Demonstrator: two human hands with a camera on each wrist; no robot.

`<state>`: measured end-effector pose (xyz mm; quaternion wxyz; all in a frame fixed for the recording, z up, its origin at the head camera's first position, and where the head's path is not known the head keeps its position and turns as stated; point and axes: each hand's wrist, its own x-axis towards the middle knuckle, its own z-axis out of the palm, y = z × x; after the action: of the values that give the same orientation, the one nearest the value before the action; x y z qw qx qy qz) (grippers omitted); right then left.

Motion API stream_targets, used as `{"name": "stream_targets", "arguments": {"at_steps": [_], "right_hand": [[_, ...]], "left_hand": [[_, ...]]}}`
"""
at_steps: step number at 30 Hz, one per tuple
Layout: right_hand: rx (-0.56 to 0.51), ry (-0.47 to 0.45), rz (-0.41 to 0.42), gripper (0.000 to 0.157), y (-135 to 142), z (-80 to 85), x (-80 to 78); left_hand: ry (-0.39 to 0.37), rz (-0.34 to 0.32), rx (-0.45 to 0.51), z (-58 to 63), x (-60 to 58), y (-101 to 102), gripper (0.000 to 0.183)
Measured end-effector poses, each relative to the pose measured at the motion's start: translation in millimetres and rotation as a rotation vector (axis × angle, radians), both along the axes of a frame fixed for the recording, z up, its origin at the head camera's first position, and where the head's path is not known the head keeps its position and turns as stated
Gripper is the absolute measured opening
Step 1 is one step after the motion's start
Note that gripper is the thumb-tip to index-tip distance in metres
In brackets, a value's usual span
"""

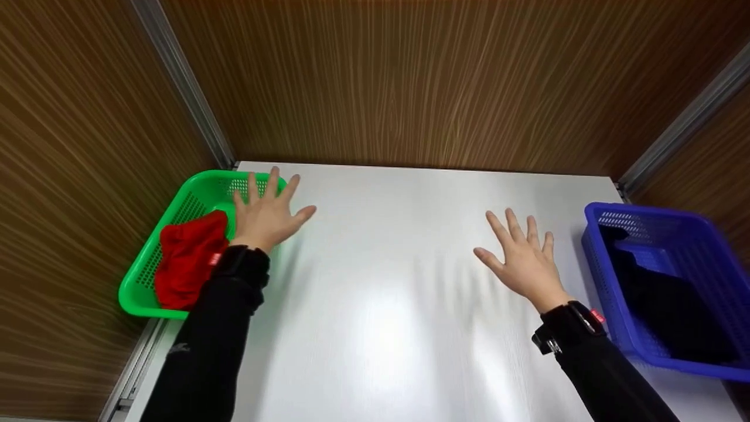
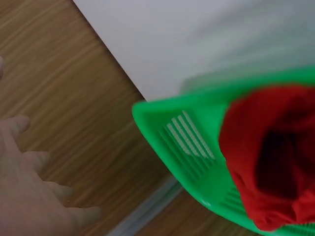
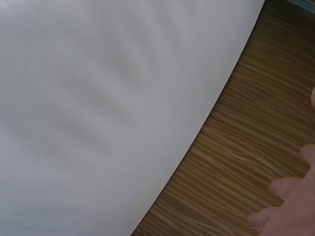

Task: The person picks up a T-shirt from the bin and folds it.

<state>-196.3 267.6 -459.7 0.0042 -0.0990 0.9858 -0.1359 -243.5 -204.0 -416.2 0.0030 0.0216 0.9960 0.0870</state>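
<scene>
My left hand (image 1: 265, 218) is held up with its fingers spread, overlapping the right side of a green basket (image 1: 140, 287) in the head view. Inside that basket lies a crumpled red cloth (image 1: 190, 258) with a small red and white tag; the left wrist view shows a dark hollow in its folds. My right hand (image 1: 525, 264) is likewise raised, fingers splayed, over the white table, left of a blue basket (image 1: 638, 346). A black cloth (image 1: 674, 305) lies in the blue basket. Neither hand holds anything.
The white table (image 1: 375, 246) stretches between the two baskets, with hand shadows and bright glare on it. Brown wood-grain panels (image 1: 387, 82) stand behind and at both sides, joined by metal corner posts (image 1: 187, 82).
</scene>
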Motion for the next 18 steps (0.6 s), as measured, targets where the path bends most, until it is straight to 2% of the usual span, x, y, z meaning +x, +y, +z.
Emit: {"name": "stream_targets", "arguments": {"at_steps": [8,18], "right_hand": [[-0.008,0.067,0.108,0.079,-24.9,10.5,21.3],[-0.004,0.169,0.247,0.080,-53.4,17.8,48.4]], "left_hand": [[-0.102,0.066,0.058,1.0,8.5,-56.4,0.087],[-0.269,0.134,0.163,-16.6,20.7,-98.6,0.098]]}}
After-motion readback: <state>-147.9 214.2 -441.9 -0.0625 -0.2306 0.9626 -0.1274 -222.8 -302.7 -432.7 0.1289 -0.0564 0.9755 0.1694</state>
